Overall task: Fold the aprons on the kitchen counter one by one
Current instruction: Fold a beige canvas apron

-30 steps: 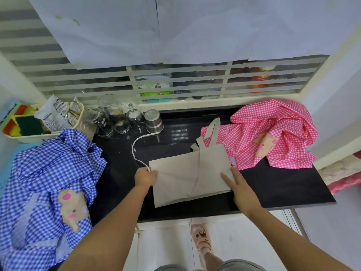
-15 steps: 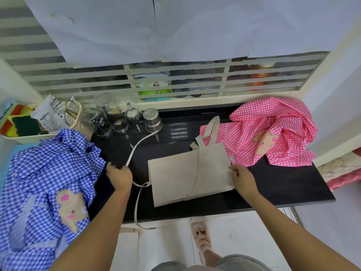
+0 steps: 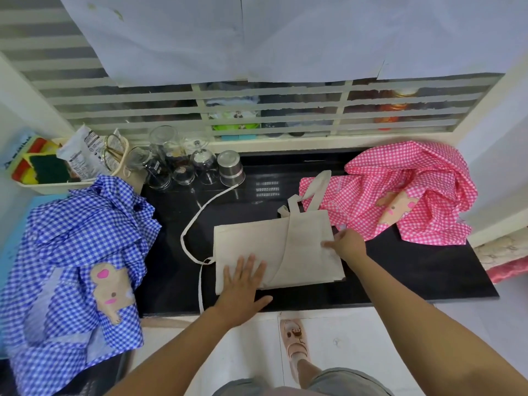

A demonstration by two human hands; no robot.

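Observation:
A beige apron (image 3: 274, 244), folded into a rectangle, lies in the middle of the black counter (image 3: 405, 270). Its white tie string (image 3: 188, 224) loops out to the left and hangs over the front edge. My left hand (image 3: 243, 278) lies flat with spread fingers on the apron's near left corner. My right hand (image 3: 347, 242) holds the apron's right edge, fingers curled over the cloth. A crumpled blue checked apron (image 3: 77, 252) with a bear patch lies at the left. A crumpled pink checked apron (image 3: 400, 192) lies at the right.
Upturned glasses (image 3: 171, 164) and a steel cup (image 3: 231, 168) stand at the back left of the counter. A cream tray (image 3: 43, 185) with sponges and a packet sits at the far left. A louvred window runs behind. My foot in a pink slipper (image 3: 295, 338) stands below the counter edge.
My left hand has let go of the tie string and moved right, now flat on the apron's near left corner. My right hand stays at the apron's right edge.

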